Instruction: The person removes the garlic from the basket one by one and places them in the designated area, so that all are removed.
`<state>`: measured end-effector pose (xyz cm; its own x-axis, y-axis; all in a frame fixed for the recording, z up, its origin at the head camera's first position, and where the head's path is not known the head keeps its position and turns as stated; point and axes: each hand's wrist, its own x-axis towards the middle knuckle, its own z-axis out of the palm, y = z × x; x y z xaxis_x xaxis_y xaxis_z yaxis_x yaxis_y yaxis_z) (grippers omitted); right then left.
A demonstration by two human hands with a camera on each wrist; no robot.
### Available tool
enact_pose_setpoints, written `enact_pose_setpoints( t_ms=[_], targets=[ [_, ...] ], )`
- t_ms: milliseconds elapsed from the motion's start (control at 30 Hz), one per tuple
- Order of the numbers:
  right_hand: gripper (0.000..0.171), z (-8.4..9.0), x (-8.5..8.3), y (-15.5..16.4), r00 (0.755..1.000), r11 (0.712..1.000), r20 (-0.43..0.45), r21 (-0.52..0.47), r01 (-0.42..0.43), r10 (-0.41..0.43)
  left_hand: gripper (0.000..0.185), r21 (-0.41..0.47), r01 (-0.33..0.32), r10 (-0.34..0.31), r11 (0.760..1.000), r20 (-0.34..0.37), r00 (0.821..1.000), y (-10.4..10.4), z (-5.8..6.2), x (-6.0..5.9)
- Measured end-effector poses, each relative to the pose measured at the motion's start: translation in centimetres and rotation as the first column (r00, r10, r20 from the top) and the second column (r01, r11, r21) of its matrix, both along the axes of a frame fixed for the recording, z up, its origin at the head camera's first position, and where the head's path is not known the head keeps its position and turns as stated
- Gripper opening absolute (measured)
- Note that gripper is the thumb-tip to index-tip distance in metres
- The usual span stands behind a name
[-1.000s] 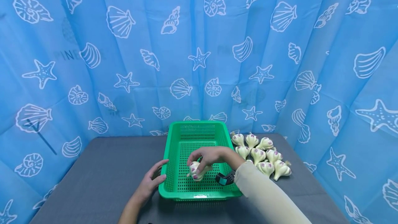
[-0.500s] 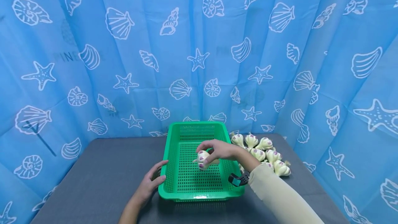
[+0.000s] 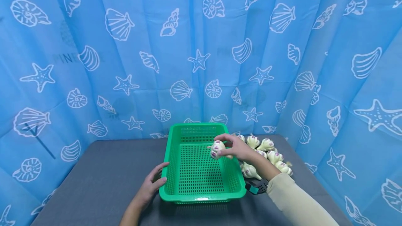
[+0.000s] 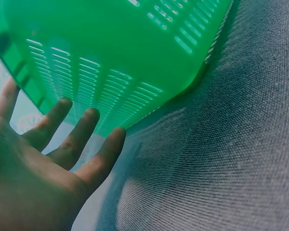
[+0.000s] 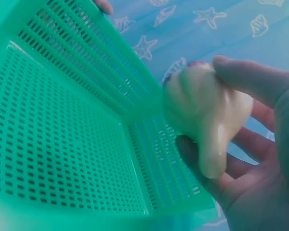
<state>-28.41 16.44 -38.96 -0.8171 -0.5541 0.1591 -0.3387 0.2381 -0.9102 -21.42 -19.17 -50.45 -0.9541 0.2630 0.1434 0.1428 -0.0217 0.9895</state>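
Note:
Pinched between the thumb and fingers of my right hand (image 3: 237,148) is a whitish garlic bulb (image 3: 217,149) with purple patches. It is over the right part of a green plastic basket (image 3: 202,197) with slotted walls and floor. The right wrist view shows the garlic's stem (image 5: 214,159) pointing down towards the palm, beside the basket wall (image 5: 159,149). My left hand (image 3: 150,186) rests at the basket's left rim, thumb and fingers spread. In the left wrist view, its extended fingers (image 4: 77,139) lie along the outer wall.
Several more garlic bulbs (image 3: 274,157) lie in a group right of the basket, partly behind my right forearm. A dark wristband (image 3: 257,186) is on the right wrist. Grey cloth (image 3: 125,163) covers the table; a blue shell-patterned curtain (image 3: 188,62) hangs behind.
My right hand has moved right and away from me, carrying the garlic bulb from over the basket's middle towards its right side. The left hand has stayed at the left rim.

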Motion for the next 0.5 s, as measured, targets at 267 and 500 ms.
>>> enact_pose_setpoints(
  t_ms=[267, 500],
  targets=[
    [0.050, -0.7, 0.7, 1.8, 0.987, 0.989, -0.085, -0.062, 0.134, -0.139, 0.052, 0.000, 0.029, -0.029, 1.000, -0.006, 1.000, 0.0, 0.1, 0.1],
    [0.049, -1.0, 1.8, 3.4, 0.957, 0.967, -0.138, -0.065, 0.247, -0.254, 0.053, 0.004, 0.031, -0.031, 0.999, -0.004, 0.999, 0.0, 0.3, 0.2]
  ],
)
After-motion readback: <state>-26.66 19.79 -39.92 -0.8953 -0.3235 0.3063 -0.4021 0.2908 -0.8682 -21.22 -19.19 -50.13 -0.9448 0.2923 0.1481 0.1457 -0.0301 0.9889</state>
